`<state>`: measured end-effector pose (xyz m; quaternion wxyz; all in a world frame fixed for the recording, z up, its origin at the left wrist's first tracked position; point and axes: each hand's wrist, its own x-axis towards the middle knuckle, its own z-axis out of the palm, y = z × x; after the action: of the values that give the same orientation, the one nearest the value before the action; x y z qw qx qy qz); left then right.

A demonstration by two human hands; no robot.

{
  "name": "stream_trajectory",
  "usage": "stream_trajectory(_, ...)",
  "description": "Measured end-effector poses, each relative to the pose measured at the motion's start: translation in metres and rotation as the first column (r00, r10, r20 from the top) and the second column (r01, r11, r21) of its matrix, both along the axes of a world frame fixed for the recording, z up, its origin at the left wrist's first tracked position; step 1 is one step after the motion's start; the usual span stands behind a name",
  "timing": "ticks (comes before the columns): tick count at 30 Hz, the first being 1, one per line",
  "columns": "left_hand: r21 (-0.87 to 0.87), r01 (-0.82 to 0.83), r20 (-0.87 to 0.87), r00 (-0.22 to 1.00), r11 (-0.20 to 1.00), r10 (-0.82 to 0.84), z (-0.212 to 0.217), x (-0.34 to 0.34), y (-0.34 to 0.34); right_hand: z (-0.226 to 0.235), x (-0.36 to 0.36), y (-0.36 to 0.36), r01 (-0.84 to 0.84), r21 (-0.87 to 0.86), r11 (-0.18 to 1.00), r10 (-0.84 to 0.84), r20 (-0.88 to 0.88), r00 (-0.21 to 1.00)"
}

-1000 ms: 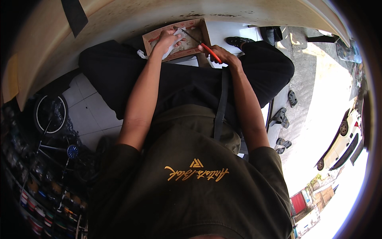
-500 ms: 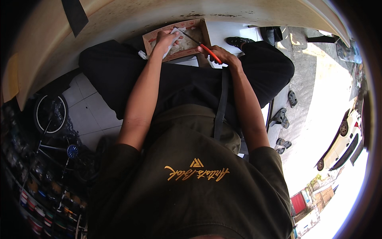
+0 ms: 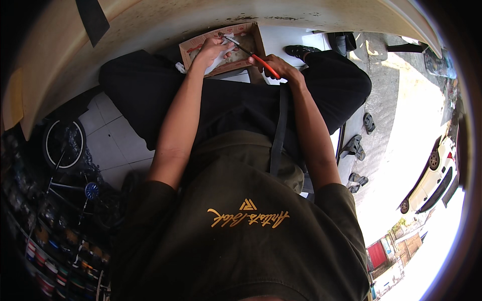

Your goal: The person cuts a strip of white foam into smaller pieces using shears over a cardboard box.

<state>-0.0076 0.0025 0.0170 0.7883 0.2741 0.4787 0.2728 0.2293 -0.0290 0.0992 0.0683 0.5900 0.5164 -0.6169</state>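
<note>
Your left hand [image 3: 211, 49] pinches a white, tissue-like sheet [image 3: 217, 62] over the shallow cardboard box [image 3: 258, 42]. Your right hand [image 3: 282, 68] curls closed around the red-handled tool [image 3: 266, 67], its dark shaft slanting leftward toward the sheet.

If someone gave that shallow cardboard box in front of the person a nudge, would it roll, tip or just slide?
The cardboard box would probably slide rather than roll, as it is straight-sided and angular. Tipping seems unlikely, since it looks much wider than it is tall. It might flex if squeezed, because its sides look thin.
</note>
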Motion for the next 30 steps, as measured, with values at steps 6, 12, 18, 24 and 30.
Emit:
stream_trajectory(6, -0.012, 0.005, -0.068, 0.998, 1.000, -0.006, 0.007, 0.004, 0.000, -0.014, 0.002, 0.000, -0.009, 0.056, 0.998, 0.008, 0.022, 1.000)
stream_trajectory(12, -0.010, 0.201, -0.207, 0.958, 0.979, -0.199, 0.011, -0.003, 0.003, -0.022, 0.006, -0.001, -0.072, 0.114, 0.991, 0.069, 0.032, 0.997)
stream_trajectory(18, -0.005, 0.230, -0.276, 0.935, 0.973, -0.222, 0.003, -0.004, 0.001, -0.009, -0.001, 0.002, -0.038, -0.001, 0.999, 0.038, 0.035, 0.999)
stream_trajectory(24, 0.018, 0.239, -0.311, 0.924, 0.971, -0.222, 0.006, 0.002, 0.001, -0.002, -0.002, 0.001, -0.092, 0.024, 0.996, 0.089, 0.085, 0.992)
stream_trajectory(30, -0.035, 0.240, -0.273, 0.932, 0.970, -0.241, 0.020, 0.003, 0.003, -0.001, -0.003, 0.000, -0.074, 0.050, 0.996, 0.073, 0.026, 0.997)
